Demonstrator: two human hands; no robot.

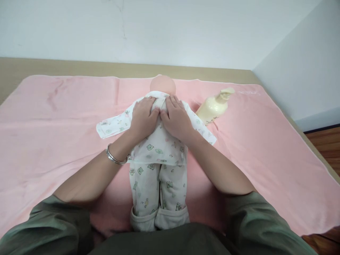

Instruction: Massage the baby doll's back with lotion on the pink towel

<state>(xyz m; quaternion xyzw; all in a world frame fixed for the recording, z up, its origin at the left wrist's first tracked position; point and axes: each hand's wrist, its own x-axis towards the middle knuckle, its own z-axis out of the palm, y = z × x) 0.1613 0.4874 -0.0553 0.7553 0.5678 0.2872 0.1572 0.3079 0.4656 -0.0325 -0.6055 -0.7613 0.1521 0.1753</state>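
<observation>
A baby doll (162,84) lies face down or with its face hidden, its bald head at the far end. It wears a white printed top (159,150) and matching trousers (145,187) with folded cuffs. My left hand (145,115) rests flat on the left of the upper torso, fingers pointing toward the head. On the right of the torso lies my right hand (176,117), also flat. The thumbs almost meet over the middle. Both sleeves of the top spread outward, and no doll hands show at their ends.
A cream pump bottle (212,108) leans or lies close to the doll's right-hand sleeve. Under everything spreads a pink cloth (66,141) over a wooden tabletop (228,73). White walls (170,32) border the back and right. Brown wood flooring (324,145) shows at the right.
</observation>
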